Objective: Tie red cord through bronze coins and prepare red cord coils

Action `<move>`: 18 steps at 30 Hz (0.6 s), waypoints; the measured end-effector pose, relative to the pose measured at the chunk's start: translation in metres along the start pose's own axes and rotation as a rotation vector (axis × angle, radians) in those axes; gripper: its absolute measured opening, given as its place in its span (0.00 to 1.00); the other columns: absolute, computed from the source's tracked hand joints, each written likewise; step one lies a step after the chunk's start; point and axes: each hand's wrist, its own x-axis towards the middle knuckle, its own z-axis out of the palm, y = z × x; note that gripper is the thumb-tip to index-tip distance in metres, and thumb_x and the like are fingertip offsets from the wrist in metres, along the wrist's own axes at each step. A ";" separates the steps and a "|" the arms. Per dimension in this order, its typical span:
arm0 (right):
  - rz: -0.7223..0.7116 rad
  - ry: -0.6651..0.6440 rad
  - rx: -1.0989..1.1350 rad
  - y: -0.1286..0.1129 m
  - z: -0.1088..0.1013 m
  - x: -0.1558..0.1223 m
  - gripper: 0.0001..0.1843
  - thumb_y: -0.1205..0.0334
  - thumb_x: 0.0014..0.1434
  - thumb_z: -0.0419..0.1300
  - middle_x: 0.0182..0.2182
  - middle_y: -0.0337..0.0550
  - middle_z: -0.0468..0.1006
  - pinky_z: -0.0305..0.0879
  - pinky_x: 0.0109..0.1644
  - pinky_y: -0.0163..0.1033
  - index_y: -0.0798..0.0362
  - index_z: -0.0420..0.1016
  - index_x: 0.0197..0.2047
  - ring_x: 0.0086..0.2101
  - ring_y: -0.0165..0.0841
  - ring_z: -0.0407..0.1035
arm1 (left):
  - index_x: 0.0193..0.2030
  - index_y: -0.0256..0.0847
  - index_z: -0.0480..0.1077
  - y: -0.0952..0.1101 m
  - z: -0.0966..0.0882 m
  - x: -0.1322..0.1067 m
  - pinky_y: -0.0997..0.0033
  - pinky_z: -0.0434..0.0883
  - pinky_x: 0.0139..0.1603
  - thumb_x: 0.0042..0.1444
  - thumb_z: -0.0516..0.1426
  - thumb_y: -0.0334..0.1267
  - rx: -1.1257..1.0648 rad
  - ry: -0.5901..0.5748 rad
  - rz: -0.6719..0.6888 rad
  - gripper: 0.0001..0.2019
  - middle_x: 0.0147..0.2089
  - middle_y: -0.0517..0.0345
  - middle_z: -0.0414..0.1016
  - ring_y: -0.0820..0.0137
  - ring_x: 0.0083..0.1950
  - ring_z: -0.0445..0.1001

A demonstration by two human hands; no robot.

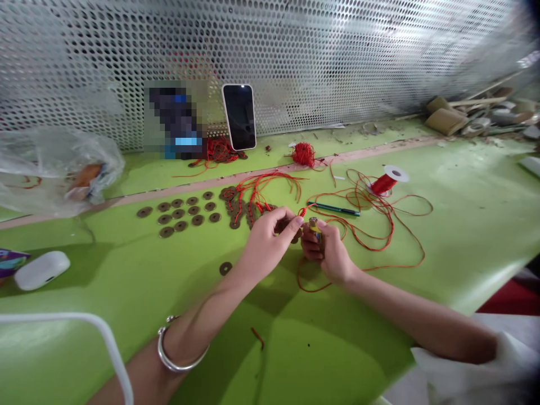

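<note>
Knot (302, 212) left of lighter (313, 224)

I find the table (329, 343) plain bright green, crossed on the far side by a dull pink strip (363, 154). The perforated sheet (337, 67) beyond reads silver-grey to me, patterned with rows of round holes. Knotted cord (302, 212): red. Lighter (315, 229): yellow, metallic top. Spool (386, 181) at right: white ends, red thread. Coins (178, 214) at left: dull brown. I record the far phone (239, 117) as white-edged, black-screened; near bracelet (179, 369), silver.
</note>
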 end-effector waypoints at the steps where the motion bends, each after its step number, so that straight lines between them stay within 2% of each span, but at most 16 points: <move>1: -0.006 0.002 0.001 0.000 0.000 0.000 0.16 0.50 0.53 0.51 0.20 0.31 0.45 0.36 0.19 0.31 0.51 0.51 0.23 0.19 0.24 0.38 | 0.30 0.39 0.67 0.000 0.001 0.000 0.72 0.63 0.32 0.61 0.54 0.43 -0.003 -0.004 0.003 0.12 0.28 0.61 0.69 0.72 0.31 0.67; 6: -0.025 0.028 -0.022 -0.001 0.002 -0.001 0.18 0.50 0.54 0.52 0.20 0.30 0.44 0.35 0.19 0.30 0.51 0.50 0.23 0.19 0.23 0.37 | 0.29 0.38 0.66 0.003 0.002 0.000 0.73 0.61 0.30 0.60 0.56 0.41 -0.020 -0.008 0.010 0.11 0.27 0.62 0.67 0.73 0.29 0.65; 18: -0.031 0.047 -0.012 -0.002 0.003 -0.002 0.17 0.49 0.51 0.54 0.20 0.31 0.46 0.36 0.20 0.30 0.51 0.53 0.24 0.19 0.24 0.39 | 0.29 0.39 0.66 0.004 0.002 -0.002 0.73 0.60 0.29 0.62 0.52 0.41 0.064 -0.059 -0.004 0.12 0.27 0.62 0.65 0.73 0.30 0.64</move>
